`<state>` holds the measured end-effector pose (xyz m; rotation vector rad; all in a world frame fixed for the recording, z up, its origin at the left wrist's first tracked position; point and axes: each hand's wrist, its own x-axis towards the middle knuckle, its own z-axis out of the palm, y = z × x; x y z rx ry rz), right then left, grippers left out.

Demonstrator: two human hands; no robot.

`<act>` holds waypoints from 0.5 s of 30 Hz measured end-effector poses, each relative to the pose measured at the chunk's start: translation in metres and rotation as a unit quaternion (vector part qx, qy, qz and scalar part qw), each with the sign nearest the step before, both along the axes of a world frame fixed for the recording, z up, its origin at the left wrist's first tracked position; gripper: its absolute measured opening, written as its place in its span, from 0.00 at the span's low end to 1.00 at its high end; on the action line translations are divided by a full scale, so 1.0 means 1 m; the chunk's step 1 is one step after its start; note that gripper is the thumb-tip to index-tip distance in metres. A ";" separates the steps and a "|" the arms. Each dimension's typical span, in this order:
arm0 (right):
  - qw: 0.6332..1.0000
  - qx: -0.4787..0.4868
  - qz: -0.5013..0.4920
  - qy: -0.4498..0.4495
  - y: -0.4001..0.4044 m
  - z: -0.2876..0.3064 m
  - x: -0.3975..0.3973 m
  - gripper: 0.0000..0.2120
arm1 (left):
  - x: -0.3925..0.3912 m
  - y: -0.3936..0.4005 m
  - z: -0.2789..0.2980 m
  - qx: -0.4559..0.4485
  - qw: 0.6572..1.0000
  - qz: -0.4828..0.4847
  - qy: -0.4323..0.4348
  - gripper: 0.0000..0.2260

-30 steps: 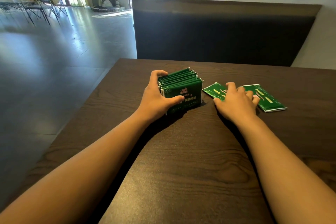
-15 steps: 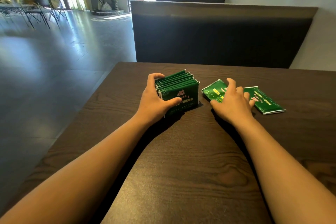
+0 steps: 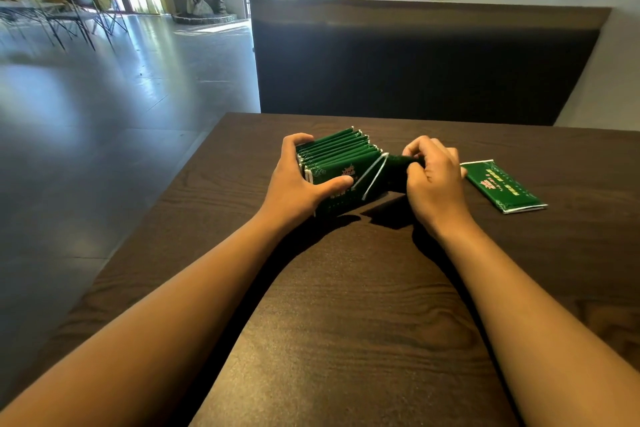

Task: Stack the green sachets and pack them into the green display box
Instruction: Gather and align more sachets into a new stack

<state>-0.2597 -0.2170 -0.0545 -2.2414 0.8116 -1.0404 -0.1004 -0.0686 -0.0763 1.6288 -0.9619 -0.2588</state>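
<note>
A row of several green sachets (image 3: 337,153) stands on edge on the dark wooden table (image 3: 346,305). My left hand (image 3: 301,180) grips the row from its left end, thumb on the front sachet and fingers curled over the back. My right hand (image 3: 433,180) pinches one green sachet (image 3: 394,172) by its right end and holds it tilted against the front right of the row. One more green sachet (image 3: 502,187) lies flat on the table to the right of my right hand. No display box is in view.
A dark bench backrest (image 3: 415,62) stands just beyond the table's far edge. The table's left edge runs diagonally beside my left arm, with grey floor (image 3: 86,114) beyond it. Chairs (image 3: 79,14) stand far off at the back left.
My right hand has lifted one of the two flat sachets off the table and brought it left against the row. One flat sachet stays. My left hand keeps its grip.
</note>
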 end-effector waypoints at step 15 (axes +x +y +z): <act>0.982 0.135 0.135 -0.015 0.016 -0.005 0.007 0.28 | 0.000 0.000 0.000 0.028 0.998 -0.043 -0.025 0.41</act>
